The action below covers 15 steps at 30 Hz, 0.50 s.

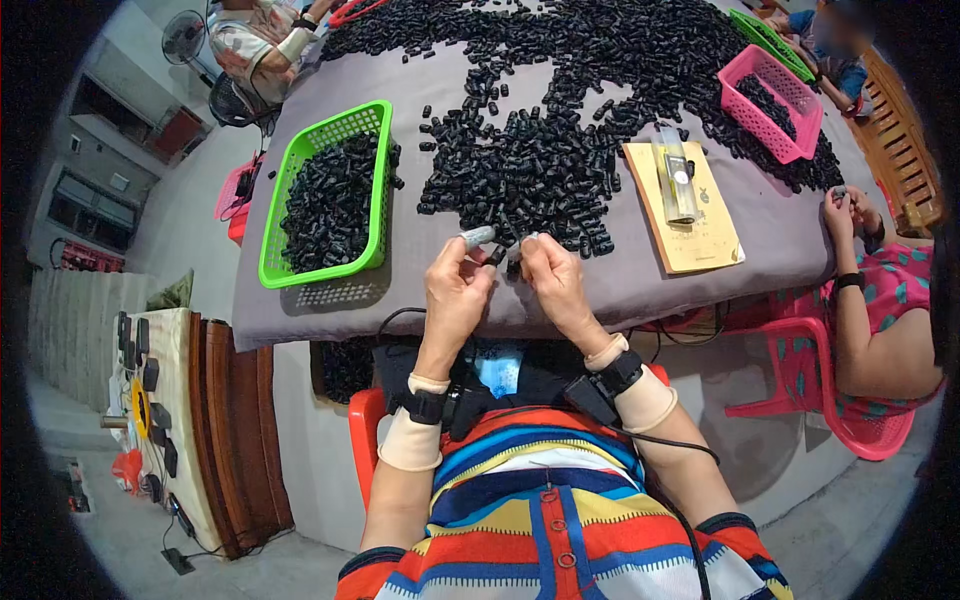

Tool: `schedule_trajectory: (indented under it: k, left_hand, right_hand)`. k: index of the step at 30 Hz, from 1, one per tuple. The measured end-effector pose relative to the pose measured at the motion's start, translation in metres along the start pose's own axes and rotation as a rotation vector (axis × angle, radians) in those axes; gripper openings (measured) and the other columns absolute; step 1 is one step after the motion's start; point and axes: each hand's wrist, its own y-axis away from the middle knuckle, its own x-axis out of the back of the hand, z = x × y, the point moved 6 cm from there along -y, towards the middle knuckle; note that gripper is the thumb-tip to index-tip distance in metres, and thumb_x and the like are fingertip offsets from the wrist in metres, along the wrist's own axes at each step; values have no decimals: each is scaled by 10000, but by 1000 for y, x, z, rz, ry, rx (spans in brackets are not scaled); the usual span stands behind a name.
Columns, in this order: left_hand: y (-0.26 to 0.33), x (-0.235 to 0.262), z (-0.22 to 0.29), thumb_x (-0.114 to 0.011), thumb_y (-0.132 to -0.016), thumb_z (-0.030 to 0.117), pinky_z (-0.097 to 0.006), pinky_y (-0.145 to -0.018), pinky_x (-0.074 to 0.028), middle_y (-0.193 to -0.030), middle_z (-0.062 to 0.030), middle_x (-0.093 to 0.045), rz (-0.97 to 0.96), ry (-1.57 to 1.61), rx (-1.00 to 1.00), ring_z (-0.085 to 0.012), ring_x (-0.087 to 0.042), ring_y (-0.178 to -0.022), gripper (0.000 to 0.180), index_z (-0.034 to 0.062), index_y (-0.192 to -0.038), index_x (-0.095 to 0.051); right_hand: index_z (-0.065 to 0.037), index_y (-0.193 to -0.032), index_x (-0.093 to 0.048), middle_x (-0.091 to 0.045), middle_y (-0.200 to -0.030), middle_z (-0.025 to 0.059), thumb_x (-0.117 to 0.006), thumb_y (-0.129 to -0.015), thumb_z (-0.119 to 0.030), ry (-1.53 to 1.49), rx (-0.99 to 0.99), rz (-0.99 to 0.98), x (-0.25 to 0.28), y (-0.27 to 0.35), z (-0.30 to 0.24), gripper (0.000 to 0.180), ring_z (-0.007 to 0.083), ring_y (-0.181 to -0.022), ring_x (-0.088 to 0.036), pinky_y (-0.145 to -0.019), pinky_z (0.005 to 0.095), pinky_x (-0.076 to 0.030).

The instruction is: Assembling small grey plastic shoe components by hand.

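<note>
While your two hands work close together just inside the near edge of the tabletop, the left hand has thumb and fingers pinched around a small black piece, with a grey cover on one fingertip; your right hand is close beside it, fingers curled inward, but whether they grasp anything cannot be told from this view; the pinched piece is at the near fringe of the pile of black pieces, which lies between the green basket toward the left edge and the yellow booklet toward the right; the basket holds more such pieces, and a clear container lies on the booklet; the step in hand looks like close work on a single piece, perhaps checking or trimming it; the next move seems to call for a light, steady left pinch and fine fingertip work on the right
</note>
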Motion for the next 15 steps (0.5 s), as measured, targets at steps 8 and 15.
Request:
schedule_trajectory:
  k: [8, 15]
  left_hand:
    - [6, -8, 26, -608, -700, -77, -222, -643, -481, -835, -22, -572, 80, -26, -262, -87, -580, -722, 355, 27, -1039, -608]
    - [6, -11, -3, -605, -755, -79, -221, -718, -485, -885, -21, -577, 92, 424, -69, -102, -582, -815, 351, 1, -1094, -563]
  right_hand:
    - [-21, -758, -548, -545, -625, -10, -639, -829, -208, 97, 92, 39, 5, 4, -22, 219, 38, -596, -439, -508, 239, -377]
    - [-35, -826, -582, -574, -708, -36, -666, -792, -114, -46, 48, -12, -3, 4, -13, 120, 30, -646, -460, -551, 224, -406]
